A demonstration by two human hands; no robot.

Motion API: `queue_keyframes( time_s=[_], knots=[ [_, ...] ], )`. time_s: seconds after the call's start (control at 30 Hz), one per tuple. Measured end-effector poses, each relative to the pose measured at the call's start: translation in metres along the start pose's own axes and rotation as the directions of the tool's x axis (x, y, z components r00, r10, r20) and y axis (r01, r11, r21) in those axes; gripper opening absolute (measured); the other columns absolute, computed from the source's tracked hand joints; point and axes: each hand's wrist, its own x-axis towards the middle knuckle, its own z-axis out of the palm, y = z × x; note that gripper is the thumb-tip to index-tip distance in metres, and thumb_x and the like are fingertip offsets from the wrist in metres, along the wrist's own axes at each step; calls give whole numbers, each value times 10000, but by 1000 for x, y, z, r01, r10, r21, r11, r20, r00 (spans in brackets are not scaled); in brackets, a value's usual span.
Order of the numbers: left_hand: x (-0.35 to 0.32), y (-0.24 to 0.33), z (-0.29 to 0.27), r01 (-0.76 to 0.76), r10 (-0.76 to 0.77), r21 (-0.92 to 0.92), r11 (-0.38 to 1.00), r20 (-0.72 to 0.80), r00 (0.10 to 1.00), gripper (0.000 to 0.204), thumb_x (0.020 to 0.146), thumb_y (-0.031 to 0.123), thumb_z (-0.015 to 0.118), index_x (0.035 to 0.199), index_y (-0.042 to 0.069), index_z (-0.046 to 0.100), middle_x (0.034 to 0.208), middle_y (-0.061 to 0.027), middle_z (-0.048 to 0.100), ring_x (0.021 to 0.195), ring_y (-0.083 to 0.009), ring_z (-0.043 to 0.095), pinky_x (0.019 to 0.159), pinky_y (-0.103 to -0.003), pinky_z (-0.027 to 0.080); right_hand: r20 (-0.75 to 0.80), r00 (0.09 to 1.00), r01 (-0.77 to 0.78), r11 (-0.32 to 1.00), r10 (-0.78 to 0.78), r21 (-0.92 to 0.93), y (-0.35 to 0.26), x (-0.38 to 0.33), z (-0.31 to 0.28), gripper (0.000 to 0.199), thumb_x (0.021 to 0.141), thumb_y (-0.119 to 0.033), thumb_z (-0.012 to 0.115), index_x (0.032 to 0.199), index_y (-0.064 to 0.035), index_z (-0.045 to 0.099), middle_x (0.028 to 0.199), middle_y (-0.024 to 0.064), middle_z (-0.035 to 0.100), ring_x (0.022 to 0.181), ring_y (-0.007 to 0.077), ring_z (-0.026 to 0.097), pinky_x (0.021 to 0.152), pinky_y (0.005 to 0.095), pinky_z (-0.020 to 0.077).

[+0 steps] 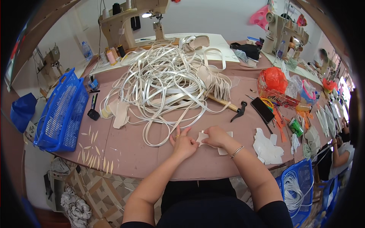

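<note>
Near the table's front edge, a small pale beige cut piece point(202, 137), seemingly leather, lies between my hands. My left hand point(184, 146) pinches its left edge between thumb and forefinger, the other fingers raised and apart. From above, my right hand point(215, 136) grips the piece with bent fingers that hide part of it. White sheet material point(222, 151) shows under and beside the right hand. Just beyond lies a large tangled heap of white and beige straps point(163, 85), one loop reaching close to my left hand.
A hammer point(232, 107), a black phone point(262, 110) and white scraps point(267, 147) lie to the right. Blue baskets stand at the left point(66, 114) and lower right point(300, 190). Small pale slivers point(93, 159) are scattered front left. A sewing machine point(129, 26) stands behind; people sit far right.
</note>
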Motion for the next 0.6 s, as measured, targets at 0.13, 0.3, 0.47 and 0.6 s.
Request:
queue_keyframes(
  time_s=[0.13, 0.3, 0.47, 0.6],
  knots=[
    [2, 0, 1, 18, -18, 19, 1000, 6, 1000, 144, 649, 251, 697, 562, 156, 632, 1343, -29, 378, 1336, -321, 76, 979, -622, 15, -72, 997, 11, 999, -15, -52, -7, -6, 3, 323, 690, -238, 673, 918, -13, 630, 921, 170, 622, 895, 317, 587, 801, 377, 461],
    [1, -2, 4, 0, 0, 20, 1000, -19, 1000, 149, 641, 237, 698, 550, 151, 618, 1338, -27, 380, 1335, -326, 76, 978, -624, 18, -67, 998, 14, 997, -19, -75, -5, -4, 7, 309, 704, -249, 672, 898, -11, 631, 906, 177, 621, 884, 318, 591, 790, 381, 467],
    [-4, 2, -1, -35, 36, 44, 998, -22, 999, 135, 638, 229, 704, 599, 134, 616, 1318, -47, 393, 1328, -338, 95, 980, -614, 43, -56, 998, 8, 997, -13, -77, -7, -7, 4, 354, 690, -244, 679, 944, -4, 622, 912, 185, 621, 877, 326, 592, 788, 379, 466],
    [-12, -5, 3, -313, 344, 146, 938, -297, 891, 230, 664, 212, 692, 855, 105, 621, 1168, -83, 487, 1249, -332, 278, 979, -528, 189, -50, 998, 41, 993, -47, -115, -8, -5, 6, 289, 704, -228, 674, 892, -12, 632, 884, 185, 623, 867, 327, 595, 769, 382, 475]
  ],
)
